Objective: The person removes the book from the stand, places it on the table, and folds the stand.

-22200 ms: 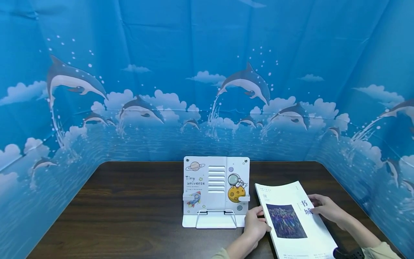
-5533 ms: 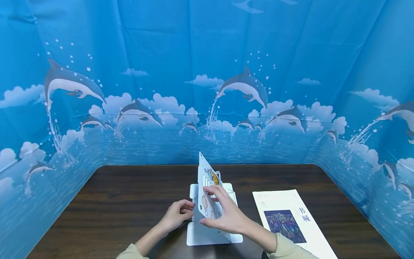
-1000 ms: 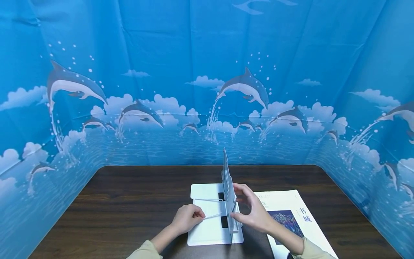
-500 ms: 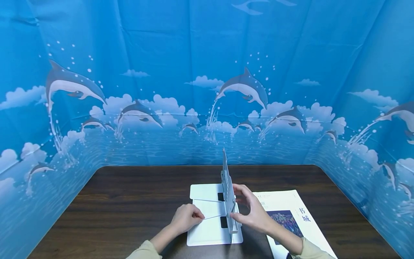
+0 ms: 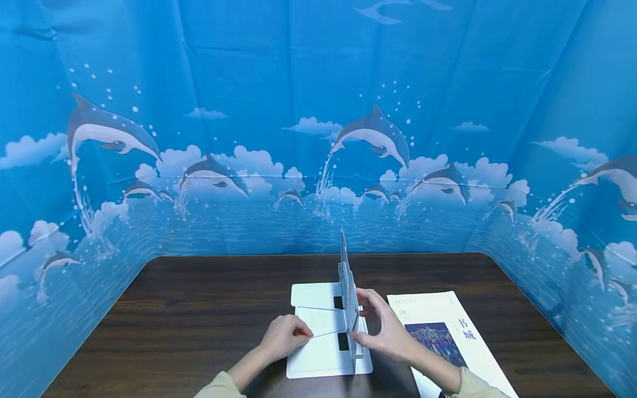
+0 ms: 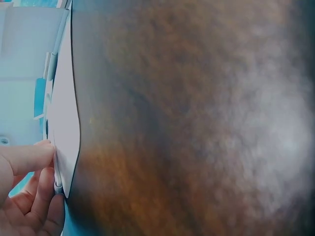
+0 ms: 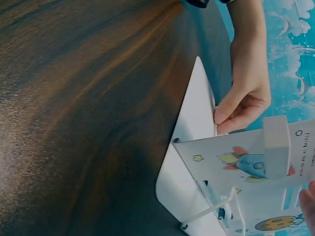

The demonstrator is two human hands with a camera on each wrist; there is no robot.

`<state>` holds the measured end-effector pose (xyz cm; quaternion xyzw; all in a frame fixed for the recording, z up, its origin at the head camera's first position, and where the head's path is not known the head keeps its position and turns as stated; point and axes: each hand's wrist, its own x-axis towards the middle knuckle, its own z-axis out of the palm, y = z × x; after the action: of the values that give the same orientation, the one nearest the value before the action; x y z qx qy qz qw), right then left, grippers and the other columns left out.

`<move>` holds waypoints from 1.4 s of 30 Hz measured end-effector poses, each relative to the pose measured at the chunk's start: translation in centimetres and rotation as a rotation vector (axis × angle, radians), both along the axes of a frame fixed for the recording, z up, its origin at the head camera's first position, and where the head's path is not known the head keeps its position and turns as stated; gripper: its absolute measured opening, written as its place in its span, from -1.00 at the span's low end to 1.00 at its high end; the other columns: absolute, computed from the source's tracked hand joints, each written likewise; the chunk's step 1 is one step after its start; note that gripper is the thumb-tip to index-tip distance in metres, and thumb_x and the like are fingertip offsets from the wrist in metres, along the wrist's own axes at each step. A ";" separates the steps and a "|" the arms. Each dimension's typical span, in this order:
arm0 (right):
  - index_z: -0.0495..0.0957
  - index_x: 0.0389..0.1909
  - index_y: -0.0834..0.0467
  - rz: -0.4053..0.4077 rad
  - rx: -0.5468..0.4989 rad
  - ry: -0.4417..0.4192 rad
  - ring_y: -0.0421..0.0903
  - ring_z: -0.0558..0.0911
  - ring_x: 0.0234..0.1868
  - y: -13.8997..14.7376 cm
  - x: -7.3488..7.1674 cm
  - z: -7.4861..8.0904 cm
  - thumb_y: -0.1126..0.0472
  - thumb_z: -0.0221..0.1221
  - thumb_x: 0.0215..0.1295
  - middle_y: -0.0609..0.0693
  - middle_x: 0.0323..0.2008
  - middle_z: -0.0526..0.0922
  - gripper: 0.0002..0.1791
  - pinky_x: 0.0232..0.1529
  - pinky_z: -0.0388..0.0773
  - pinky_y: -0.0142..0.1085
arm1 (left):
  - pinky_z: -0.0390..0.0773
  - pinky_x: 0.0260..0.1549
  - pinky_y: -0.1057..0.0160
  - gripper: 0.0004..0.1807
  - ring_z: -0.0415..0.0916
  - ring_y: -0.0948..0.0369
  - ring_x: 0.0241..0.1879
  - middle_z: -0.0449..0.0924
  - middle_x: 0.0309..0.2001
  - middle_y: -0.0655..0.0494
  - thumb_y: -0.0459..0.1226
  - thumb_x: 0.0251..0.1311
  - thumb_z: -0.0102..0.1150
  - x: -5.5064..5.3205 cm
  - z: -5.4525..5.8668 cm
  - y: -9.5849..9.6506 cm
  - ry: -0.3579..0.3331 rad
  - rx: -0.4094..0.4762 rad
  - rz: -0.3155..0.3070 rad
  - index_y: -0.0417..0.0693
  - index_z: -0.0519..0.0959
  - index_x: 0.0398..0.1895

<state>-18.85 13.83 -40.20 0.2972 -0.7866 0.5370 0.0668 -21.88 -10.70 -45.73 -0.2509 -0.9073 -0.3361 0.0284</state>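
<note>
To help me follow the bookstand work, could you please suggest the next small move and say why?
I would probably have the left hand ease the end of the thin wire rod down onto the white base plate. That hand pinches the rod just over the plate while the right hand holds the upright panel; whether the rod is seated cannot be told.
</note>
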 end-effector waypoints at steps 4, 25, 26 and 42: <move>0.26 0.17 0.25 -0.006 0.015 -0.035 0.10 0.47 -0.03 -0.2 0.2 -0.6 0.25 0.25 -0.07 0.17 0.02 0.42 -0.30 -0.04 0.50 -0.13 | 0.34 -0.60 0.44 -0.92 0.32 0.46 -0.60 0.50 -0.58 0.29 -0.42 -0.07 0.24 0.1 0.1 -0.2 -0.022 0.009 -0.027 -0.08 0.67 -0.52; 0.34 0.08 0.13 -0.085 0.059 -0.091 -0.03 0.48 -0.06 -1.8 0.4 -2.5 0.22 0.26 -0.05 -0.04 -0.09 0.45 -0.41 -0.05 0.50 -0.10 | 0.56 -0.29 0.36 -0.73 0.52 0.16 -0.26 0.57 -0.15 -0.14 -0.36 0.12 0.14 0.5 4.2 -1.4 -0.120 0.277 -0.071 -0.28 0.54 -0.11; 0.35 0.07 0.12 -0.092 0.057 -0.084 -0.03 0.48 -0.06 -1.8 0.4 -2.5 0.22 0.27 -0.07 -0.05 -0.10 0.45 -0.41 -0.05 0.50 -0.08 | 0.56 -0.28 0.36 -0.72 0.53 0.13 -0.24 0.56 -0.13 -0.15 -0.36 0.12 0.14 0.6 4.6 -1.4 -0.121 0.308 -0.077 -0.28 0.53 -0.08; 0.39 -0.02 0.15 -0.113 0.066 -0.077 0.00 0.46 -0.09 -3.3 0.1 -2.6 0.14 0.31 -0.12 0.01 -0.13 0.43 -0.44 -0.13 0.55 -0.15 | 0.55 -0.16 0.22 -0.29 0.49 -0.03 -0.06 0.44 0.06 -0.19 -0.31 0.00 0.27 2.6 8.5 -1.5 -0.084 0.505 -0.192 -0.21 0.22 0.25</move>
<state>-18.71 10.54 -42.75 0.2334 -0.8213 0.5174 0.0569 -19.29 -12.22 -37.24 -0.3068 -0.7671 -0.5630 0.0203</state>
